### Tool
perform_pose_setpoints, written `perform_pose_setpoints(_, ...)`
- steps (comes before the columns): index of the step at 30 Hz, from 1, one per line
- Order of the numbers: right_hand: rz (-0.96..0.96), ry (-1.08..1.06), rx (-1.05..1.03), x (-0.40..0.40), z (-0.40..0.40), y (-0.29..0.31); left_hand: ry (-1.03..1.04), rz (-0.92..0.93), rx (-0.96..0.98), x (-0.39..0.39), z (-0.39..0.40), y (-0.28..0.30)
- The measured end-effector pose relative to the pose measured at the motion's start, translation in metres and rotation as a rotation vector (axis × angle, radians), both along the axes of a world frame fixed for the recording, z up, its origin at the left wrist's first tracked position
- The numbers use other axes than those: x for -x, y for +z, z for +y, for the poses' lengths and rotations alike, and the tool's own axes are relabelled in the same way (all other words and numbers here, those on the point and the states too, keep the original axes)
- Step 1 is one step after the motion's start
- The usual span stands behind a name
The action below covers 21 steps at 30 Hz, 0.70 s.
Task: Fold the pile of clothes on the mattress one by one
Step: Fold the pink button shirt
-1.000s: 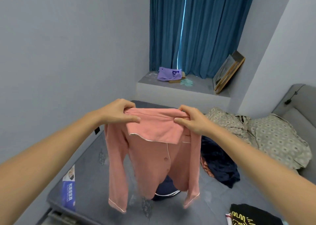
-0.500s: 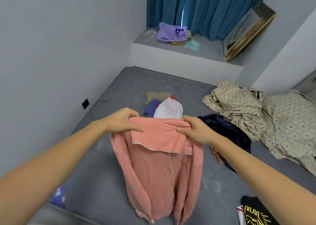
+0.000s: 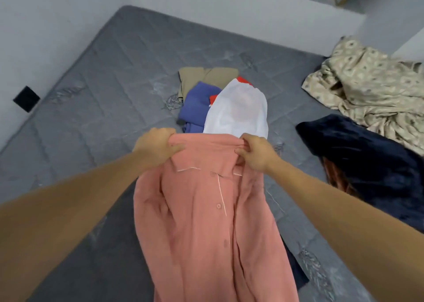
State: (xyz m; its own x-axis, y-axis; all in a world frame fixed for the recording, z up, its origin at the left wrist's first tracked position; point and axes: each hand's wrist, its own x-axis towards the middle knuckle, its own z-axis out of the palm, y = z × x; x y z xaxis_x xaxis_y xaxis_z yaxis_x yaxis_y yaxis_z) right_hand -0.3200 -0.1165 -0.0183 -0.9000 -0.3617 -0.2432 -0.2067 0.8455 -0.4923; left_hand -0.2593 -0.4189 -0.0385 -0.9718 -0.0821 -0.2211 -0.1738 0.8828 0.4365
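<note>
Fingers [image 3: 171,146] of both hands pinch pink shirt [image 3: 206,221] shoulders.

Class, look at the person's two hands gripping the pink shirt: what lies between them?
In the head view, only the pink shirt itself: its bunched shoulder edge spans from the left hand to the right hand.

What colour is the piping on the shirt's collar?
White, on the pink shirt; seen in the head view.
</note>
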Motion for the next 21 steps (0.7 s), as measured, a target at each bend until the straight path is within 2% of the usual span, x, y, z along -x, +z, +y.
perform_pose_setpoints(2, 0.012, -0.028, -0.007, 0.014, -0.005, -0.037, 0.048, 0.004, 0.087, 0.018, 0.01, -0.034)
perform_pose_setpoints(4, 0.005, -0.057, -0.007, 0.022, -0.007, -0.067, 0.021, 0.108, 0.179, 0.03, 0.027, -0.06)
perform_pose_setpoints(7, 0.009, -0.133, 0.035, 0.021, -0.007, -0.092, -0.151, 0.25, 0.051, 0.041, 0.066, -0.079)
perform_pose_setpoints(9, 0.035, -0.222, 0.114, 0.012, -0.004, -0.098, -0.298, 0.215, -0.061, 0.047, 0.093, -0.085)
perform_pose_setpoints(12, 0.041, -0.331, 0.134, -0.008, 0.007, -0.103, -0.409, 0.216, -0.074, 0.06, 0.125, -0.085)
perform_pose_setpoints(15, -0.003, -0.3, 0.08, -0.02, 0.024, -0.103, -0.492, 0.12, -0.072, 0.077, 0.148, -0.078)
perform_pose_setpoints(19, -0.011, -0.294, 0.074, -0.006, 0.045, -0.095, -0.686, 0.0, 0.022, 0.088, 0.175, -0.07)
perform_pose_setpoints(21, -0.002, -0.293, 0.018, 0.002, 0.059, -0.093, -0.675, -0.007, -0.01, 0.091, 0.184, -0.069)
